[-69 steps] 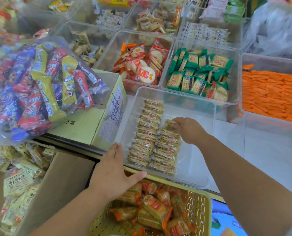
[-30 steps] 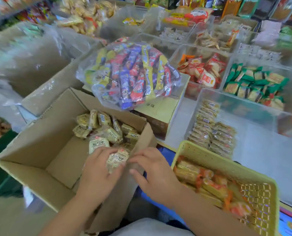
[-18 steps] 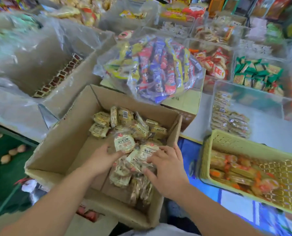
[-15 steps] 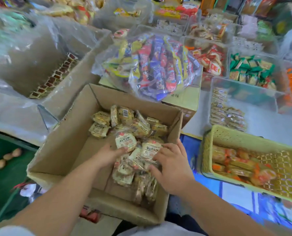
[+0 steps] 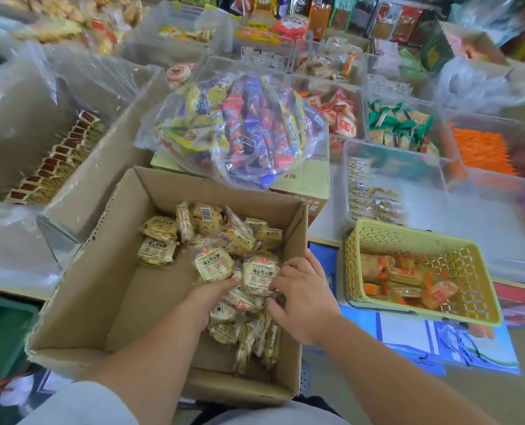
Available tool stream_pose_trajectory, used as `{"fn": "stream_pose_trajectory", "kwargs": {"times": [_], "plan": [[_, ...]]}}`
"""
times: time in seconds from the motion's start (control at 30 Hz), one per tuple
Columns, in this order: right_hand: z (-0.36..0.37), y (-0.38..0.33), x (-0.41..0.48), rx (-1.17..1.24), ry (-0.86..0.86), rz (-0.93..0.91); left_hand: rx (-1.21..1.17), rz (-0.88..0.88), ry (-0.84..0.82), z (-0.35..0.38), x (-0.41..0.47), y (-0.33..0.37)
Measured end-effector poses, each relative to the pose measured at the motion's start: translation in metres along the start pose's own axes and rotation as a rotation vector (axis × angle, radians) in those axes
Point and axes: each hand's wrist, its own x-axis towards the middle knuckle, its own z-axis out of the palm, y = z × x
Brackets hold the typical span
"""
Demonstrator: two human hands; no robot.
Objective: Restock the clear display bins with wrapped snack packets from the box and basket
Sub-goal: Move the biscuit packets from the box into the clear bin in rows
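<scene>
An open cardboard box (image 5: 108,289) in front of me holds several pale yellow wrapped snack packets (image 5: 215,265). Both hands are inside it, pressed against the pile from either side. My left hand (image 5: 215,294) pushes in from the left and my right hand (image 5: 301,296) cups the packets from the right, gathering a bunch between them. A yellow plastic basket (image 5: 420,240) with orange-wrapped packets sits to the right. Beyond it a clear display bin (image 5: 393,154) holds two rows of the same pale packets along its left side.
A clear bag of colourful sweets (image 5: 236,127) rests on a closed carton (image 5: 304,185) behind the box. More clear bins hold red, green (image 5: 399,124) and orange (image 5: 482,151) packets. A large lined box (image 5: 56,154) of dark packets stands at the left.
My right hand left the clear bin and both hands went down into the cardboard box. They have since closed in around a bunch of packets there.
</scene>
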Motion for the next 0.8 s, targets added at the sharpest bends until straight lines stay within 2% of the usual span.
{"fn": "stream_pose_trajectory", "kwargs": {"times": [0.1, 0.53, 0.8], "plan": [[0.001, -0.001, 0.001, -0.001, 0.011, -0.002, 0.028, -0.012, 0.076, 0.0, 0.004, -0.005], [0.0, 0.001, 0.003, -0.058, -0.033, -0.001, 0.108, 0.016, 0.189, 0.007, 0.007, -0.002], [0.0, 0.003, 0.003, -0.083, -0.04, 0.002, 0.286, 0.127, 0.259, -0.016, -0.009, 0.009]]}}
